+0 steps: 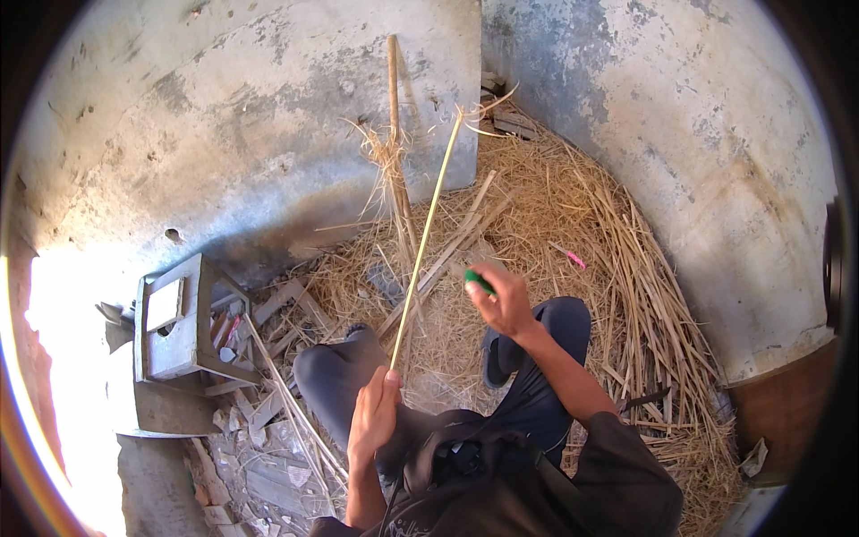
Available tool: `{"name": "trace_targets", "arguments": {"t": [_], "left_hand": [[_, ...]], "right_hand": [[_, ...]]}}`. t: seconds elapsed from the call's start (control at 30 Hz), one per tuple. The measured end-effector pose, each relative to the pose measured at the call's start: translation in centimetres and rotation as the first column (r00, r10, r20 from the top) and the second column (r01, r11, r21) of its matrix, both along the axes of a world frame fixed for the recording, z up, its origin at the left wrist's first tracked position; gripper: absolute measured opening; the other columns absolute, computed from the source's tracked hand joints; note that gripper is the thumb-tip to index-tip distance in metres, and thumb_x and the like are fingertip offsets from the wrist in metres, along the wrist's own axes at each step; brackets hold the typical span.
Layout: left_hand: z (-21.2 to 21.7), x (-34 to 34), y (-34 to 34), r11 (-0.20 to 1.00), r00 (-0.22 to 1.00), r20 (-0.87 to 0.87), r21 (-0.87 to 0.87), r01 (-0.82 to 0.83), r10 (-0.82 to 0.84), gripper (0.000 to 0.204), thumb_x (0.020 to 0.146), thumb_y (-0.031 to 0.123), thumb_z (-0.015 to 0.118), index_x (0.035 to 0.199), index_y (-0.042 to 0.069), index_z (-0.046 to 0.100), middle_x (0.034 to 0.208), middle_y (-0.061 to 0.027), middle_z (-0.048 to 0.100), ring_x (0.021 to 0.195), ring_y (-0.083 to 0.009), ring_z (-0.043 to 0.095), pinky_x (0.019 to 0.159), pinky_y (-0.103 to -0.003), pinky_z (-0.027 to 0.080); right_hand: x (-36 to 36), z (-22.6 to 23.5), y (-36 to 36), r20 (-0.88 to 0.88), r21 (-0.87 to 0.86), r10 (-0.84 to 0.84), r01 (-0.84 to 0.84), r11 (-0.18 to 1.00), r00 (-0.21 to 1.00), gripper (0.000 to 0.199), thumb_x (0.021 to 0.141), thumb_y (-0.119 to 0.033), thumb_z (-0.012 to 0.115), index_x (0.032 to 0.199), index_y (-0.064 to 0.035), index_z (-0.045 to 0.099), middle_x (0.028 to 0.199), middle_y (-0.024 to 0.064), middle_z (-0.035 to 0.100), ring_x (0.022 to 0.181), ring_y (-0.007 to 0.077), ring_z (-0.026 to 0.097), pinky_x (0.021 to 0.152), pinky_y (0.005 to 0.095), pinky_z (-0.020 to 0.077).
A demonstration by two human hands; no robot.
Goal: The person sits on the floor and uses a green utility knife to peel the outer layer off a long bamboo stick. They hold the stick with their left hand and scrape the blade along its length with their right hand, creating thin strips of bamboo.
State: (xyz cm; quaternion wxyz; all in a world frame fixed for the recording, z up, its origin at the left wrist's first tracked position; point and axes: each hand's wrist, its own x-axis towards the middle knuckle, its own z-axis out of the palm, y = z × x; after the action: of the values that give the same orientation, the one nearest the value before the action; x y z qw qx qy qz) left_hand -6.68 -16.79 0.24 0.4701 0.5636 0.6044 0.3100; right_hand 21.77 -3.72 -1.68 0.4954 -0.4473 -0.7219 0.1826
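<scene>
My left hand (376, 407) is closed around the near end of a long, thin, pale yellow strip (428, 228), which looks like split bamboo or cane. The strip slants up and away, and thin curled shavings (495, 106) hang off its far tip. To the right of the strip, apart from it, my right hand (504, 300) is wrapped round a small green object (480, 283). That object looks like a handle; the rest of it is hidden or blurred, so its kind does not show.
A brown pole with frayed fibres (391, 148) leans on the stained wall (268, 116). Straw and shavings (555, 197) cover the floor, with long strips (640, 295) heaped along the right wall. At left stands an overturned wooden stool (199, 322), amid rubble (259, 421). A pink scrap (575, 259) lies on the straw.
</scene>
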Motion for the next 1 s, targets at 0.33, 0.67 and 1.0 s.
{"name": "trace_targets", "arguments": {"t": [0.33,0.67,1.0], "left_hand": [[-0.2,2.1,2.0,0.994,0.972,0.230,-0.095,0.059,-0.036,0.038,0.115,0.034,0.044,0.102,0.002,0.059,0.067,-0.0049,0.049,0.058,-0.0186,0.046,0.057,-0.040,0.039],[2.9,3.7,2.2,0.987,0.988,-0.152,0.151,0.050,-0.026,0.025,0.109,0.026,0.057,0.105,0.001,0.056,0.068,-0.0215,0.060,0.065,-0.0434,0.062,0.063,-0.052,0.044],[2.6,4.7,2.1,0.988,0.984,-0.175,0.154,-0.014,0.041,0.027,0.111,0.029,0.053,0.105,0.002,0.056,0.067,-0.0227,0.060,0.064,-0.0453,0.062,0.062,-0.054,0.043]], "right_hand": [[-2.6,-0.2,-1.6,0.142,0.062,0.254,-0.265,0.962,0.957,0.026,0.093,-0.021,0.074,0.110,-0.0018,0.073,0.093,0.0134,0.075,0.074,0.0270,0.075,0.064,0.0362,0.0586],[-2.6,-0.2,-1.7,0.204,0.127,0.268,-0.297,0.946,0.942,0.023,0.093,-0.025,0.075,0.105,-0.0043,0.073,0.083,0.0086,0.070,0.066,0.0273,0.070,0.058,0.0372,0.0546],[-2.9,0.1,-1.9,0.207,0.149,0.193,-0.226,0.963,0.959,0.022,0.092,-0.024,0.076,0.102,-0.0054,0.074,0.083,0.0070,0.071,0.065,0.0266,0.070,0.058,0.0372,0.0560]]}}
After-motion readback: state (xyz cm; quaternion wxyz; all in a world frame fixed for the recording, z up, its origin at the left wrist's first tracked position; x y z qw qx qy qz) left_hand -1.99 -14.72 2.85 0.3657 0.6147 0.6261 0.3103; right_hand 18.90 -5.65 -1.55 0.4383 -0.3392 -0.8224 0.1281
